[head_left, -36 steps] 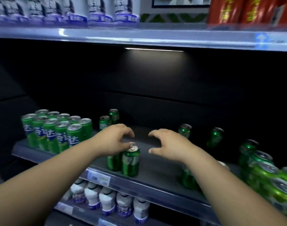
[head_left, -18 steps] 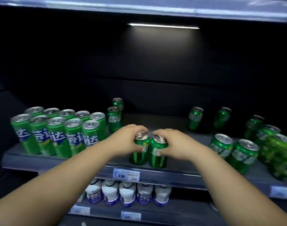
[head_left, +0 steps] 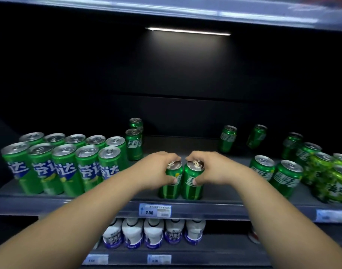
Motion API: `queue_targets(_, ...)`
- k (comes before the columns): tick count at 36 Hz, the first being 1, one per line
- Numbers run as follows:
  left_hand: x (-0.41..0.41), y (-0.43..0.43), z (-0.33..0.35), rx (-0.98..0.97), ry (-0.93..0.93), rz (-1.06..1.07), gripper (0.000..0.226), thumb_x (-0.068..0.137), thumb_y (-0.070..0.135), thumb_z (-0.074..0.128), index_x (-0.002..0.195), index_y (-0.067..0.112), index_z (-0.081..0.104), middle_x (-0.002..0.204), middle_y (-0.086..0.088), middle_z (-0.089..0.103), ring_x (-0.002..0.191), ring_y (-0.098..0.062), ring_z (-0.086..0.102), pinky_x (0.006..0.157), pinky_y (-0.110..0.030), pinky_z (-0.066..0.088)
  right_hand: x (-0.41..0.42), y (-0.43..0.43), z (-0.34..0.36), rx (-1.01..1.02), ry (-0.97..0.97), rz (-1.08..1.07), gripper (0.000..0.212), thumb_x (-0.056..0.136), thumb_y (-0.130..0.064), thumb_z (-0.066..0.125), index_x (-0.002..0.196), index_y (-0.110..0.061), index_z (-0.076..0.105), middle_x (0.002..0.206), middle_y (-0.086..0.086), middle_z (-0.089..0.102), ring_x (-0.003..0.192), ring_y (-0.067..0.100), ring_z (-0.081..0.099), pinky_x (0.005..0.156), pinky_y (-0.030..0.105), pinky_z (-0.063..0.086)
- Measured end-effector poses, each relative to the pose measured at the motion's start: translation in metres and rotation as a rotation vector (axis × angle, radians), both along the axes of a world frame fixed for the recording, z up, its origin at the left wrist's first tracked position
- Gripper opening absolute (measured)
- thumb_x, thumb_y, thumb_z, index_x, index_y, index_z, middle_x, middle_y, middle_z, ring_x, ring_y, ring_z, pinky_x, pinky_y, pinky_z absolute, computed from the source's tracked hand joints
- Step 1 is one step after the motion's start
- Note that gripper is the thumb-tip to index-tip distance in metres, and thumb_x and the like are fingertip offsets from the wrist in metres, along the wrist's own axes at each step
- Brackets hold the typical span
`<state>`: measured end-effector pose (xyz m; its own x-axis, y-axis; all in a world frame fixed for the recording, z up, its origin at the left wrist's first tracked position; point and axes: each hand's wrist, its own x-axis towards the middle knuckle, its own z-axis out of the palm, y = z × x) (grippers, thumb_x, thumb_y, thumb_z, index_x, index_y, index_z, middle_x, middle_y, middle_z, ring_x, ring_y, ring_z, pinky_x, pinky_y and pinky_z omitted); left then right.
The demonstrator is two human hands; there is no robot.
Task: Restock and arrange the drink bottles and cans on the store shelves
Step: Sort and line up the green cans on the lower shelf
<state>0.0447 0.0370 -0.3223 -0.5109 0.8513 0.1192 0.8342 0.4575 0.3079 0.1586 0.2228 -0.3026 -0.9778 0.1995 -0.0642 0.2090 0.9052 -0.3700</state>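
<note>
Two green cans (head_left: 180, 181) on dark shelf (head_left: 224, 199)

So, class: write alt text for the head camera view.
Two bare hands, left hand and right hand, each grip a green can side by side at the shelf edge, between other green cans.

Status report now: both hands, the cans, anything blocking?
Left hand gripping left can. Right hand gripping right can. Both upright, side by side at shelf front edge. Nothing blocking.
</note>
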Motion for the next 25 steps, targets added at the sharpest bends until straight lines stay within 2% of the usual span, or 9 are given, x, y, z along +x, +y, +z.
queue_targets(3, 0.003, -0.001, 0.001, -0.025, 0.022, -0.017, 0.073, 0.084, 0.042, 0.074, 0.147, 0.03, 0.04, 0.142, 0.001, 0.049, 0.124, -0.017, 0.052, 0.103, -0.032, 0.044, -0.001, 0.0, 0.004, -0.004, -0.025, 0.008, 0.068, 0.073, -0.033, 0.085, 0.133, -0.035, 0.054, 0.123, -0.011, 0.057, 0.104, 0.011, 0.057, 0.082, 0.027, 0.048)
queue_targets(5, 0.001, -0.002, 0.003, -0.056, 0.025, -0.037, 0.078, 0.084, 0.044, 0.074, 0.15, 0.029, 0.035, 0.148, 0.001, 0.045, 0.131, -0.017, 0.047, 0.108, -0.031, 0.04, -0.004, 0.003, 0.01, -0.006, -0.054, 0.031, 0.068, 0.073, -0.041, 0.085, 0.134, -0.036, 0.056, 0.12, -0.014, 0.056, 0.102, 0.008, 0.055, 0.081, 0.025, 0.043)
queue_targets(8, -0.002, -0.008, 0.012, -0.104, 0.049, -0.078, 0.088, 0.085, 0.045, 0.073, 0.157, 0.026, 0.024, 0.161, -0.001, 0.029, 0.148, -0.015, 0.026, 0.117, -0.025, 0.023, -0.012, 0.008, 0.021, 0.021, -0.116, 0.075, 0.07, 0.078, -0.053, 0.079, 0.141, -0.033, 0.055, 0.131, -0.015, 0.056, 0.113, 0.007, 0.054, 0.095, 0.026, 0.043)
queue_targets(10, -0.005, -0.013, 0.022, -0.086, 0.071, -0.078, 0.09, 0.086, 0.047, 0.072, 0.158, 0.025, 0.022, 0.163, 0.0, 0.024, 0.15, -0.013, 0.021, 0.116, -0.022, 0.019, -0.019, 0.009, 0.026, 0.056, -0.093, 0.095, 0.064, 0.084, -0.057, 0.072, 0.141, -0.03, 0.057, 0.14, -0.011, 0.057, 0.123, 0.009, 0.055, 0.106, 0.03, 0.044)
queue_targets(13, -0.015, -0.019, 0.041, -0.048, 0.137, -0.049, 0.083, 0.086, 0.049, 0.07, 0.155, 0.024, 0.031, 0.157, 0.002, 0.035, 0.141, -0.013, 0.035, 0.111, -0.02, 0.026, -0.034, 0.01, 0.03, 0.054, 0.033, 0.093, 0.056, 0.089, -0.055, 0.067, 0.138, -0.03, 0.059, 0.14, -0.007, 0.06, 0.125, 0.011, 0.056, 0.107, 0.032, 0.045)
queue_targets(17, -0.038, -0.02, 0.062, -0.066, 0.231, -0.001, 0.069, 0.082, 0.054, 0.071, 0.143, 0.029, 0.049, 0.14, 0.006, 0.052, 0.126, -0.014, 0.051, 0.105, -0.031, 0.042, -0.06, 0.01, 0.035, 0.013, 0.121, 0.089, 0.051, 0.088, -0.052, 0.069, 0.134, -0.033, 0.06, 0.133, -0.008, 0.063, 0.115, 0.01, 0.06, 0.1, 0.033, 0.05)
queue_targets(21, -0.068, -0.021, 0.077, -0.128, 0.248, 0.107, 0.063, 0.078, 0.054, 0.073, 0.134, 0.033, 0.055, 0.13, 0.007, 0.058, 0.117, -0.016, 0.057, 0.097, -0.037, 0.049, -0.092, 0.008, 0.043, -0.035, 0.144, 0.115, 0.053, 0.085, -0.046, 0.075, 0.134, -0.031, 0.061, 0.126, -0.005, 0.064, 0.111, 0.011, 0.061, 0.097, 0.032, 0.051)
queue_targets(25, -0.1, -0.023, 0.083, -0.203, 0.24, 0.222, 0.057, 0.074, 0.052, 0.074, 0.127, 0.034, 0.06, 0.12, 0.008, 0.062, 0.107, -0.015, 0.06, 0.09, -0.037, 0.053, -0.132, 0.01, 0.049, -0.026, 0.156, 0.162, 0.06, 0.084, -0.043, 0.077, 0.139, -0.029, 0.057, 0.134, 0.0, 0.062, 0.116, 0.015, 0.06, 0.101, 0.035, 0.051)
